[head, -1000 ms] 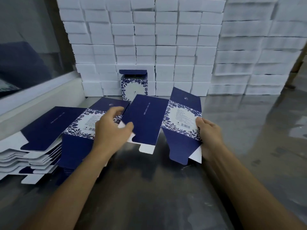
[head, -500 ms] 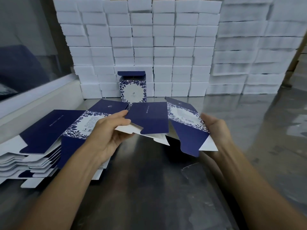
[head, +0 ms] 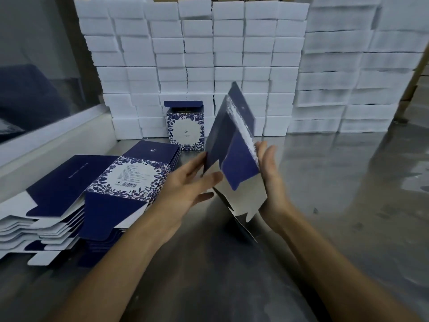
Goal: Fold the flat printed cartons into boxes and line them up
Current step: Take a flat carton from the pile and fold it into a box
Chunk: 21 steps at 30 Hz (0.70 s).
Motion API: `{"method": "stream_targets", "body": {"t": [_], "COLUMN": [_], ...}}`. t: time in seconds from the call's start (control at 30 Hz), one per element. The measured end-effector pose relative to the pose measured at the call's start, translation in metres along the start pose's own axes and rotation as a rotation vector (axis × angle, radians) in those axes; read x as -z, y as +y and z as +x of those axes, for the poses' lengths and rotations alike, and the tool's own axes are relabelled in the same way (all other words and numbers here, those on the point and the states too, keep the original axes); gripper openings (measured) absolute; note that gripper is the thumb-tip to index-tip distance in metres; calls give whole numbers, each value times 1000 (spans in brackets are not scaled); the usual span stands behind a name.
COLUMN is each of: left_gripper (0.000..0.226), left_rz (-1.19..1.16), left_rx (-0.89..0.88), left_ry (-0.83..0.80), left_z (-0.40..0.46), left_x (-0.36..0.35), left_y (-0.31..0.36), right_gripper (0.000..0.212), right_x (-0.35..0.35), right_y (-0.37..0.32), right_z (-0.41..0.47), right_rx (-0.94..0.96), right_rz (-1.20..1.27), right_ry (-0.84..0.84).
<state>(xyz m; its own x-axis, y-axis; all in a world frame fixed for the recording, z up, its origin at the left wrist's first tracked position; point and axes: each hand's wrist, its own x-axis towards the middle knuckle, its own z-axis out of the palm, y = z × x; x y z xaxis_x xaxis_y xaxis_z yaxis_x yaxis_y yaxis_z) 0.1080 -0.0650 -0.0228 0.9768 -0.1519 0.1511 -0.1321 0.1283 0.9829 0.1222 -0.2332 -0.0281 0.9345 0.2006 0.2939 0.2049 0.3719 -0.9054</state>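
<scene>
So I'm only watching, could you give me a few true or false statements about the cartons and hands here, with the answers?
1. The carton between the hands stands up on end. True.
2. One folded box stands at the foot of the white stacks. True.
3. The left hand rests on the flat pile. False: it touches the raised carton's left side.
4. The right hand is a closed fist. False: its fingers are straight along the carton's right side.
5. Five folded boxes are lined up on the table. False: only one shows.
</scene>
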Motion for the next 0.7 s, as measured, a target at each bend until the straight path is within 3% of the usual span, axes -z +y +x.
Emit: {"method": "stream_targets", "body": {"t": [0.1,0.2,0.23,0.27,0.33,0.37,0.53,0.63,0.7], "left_gripper": [52,37,39,40,39,37,48,65,76], "left_rz": [-55,-4,34,65,115,128,255,288,260], "left_rx": [-46,-117,-136,-154,-193,-209,-351,-379,-360], "left_ry": [-11,30,39,40,36,39,165,247,297], "left_z": [0,-1,-1,-1,-3,-5,-6,-2,-2], "left_x": [-10,-16,-16,-16,-16,-16,-14,-8,-3], "left_y": [-5,-11,-12,-12,-10,-10,-7,-5,-5], "right_gripper": [50,106,120,115,70,60,97,90,64], "right_x": [-10,-34,-29,-24,-21,-20,-7,0,5], "right_y": [13,14,16,15,15,17,12,3,1], "right_z": [-5,-6,-9,-9,1,3,-5,-4,-5], "right_rx": [69,76,90,103,92,82,227,214,174], "right_rz": [-167,-547,-537,-538,-501,-521,-533,-521,-494], "right_ry": [-135,-158,-217,-251,-179,-197,-338,-262,-137]}}
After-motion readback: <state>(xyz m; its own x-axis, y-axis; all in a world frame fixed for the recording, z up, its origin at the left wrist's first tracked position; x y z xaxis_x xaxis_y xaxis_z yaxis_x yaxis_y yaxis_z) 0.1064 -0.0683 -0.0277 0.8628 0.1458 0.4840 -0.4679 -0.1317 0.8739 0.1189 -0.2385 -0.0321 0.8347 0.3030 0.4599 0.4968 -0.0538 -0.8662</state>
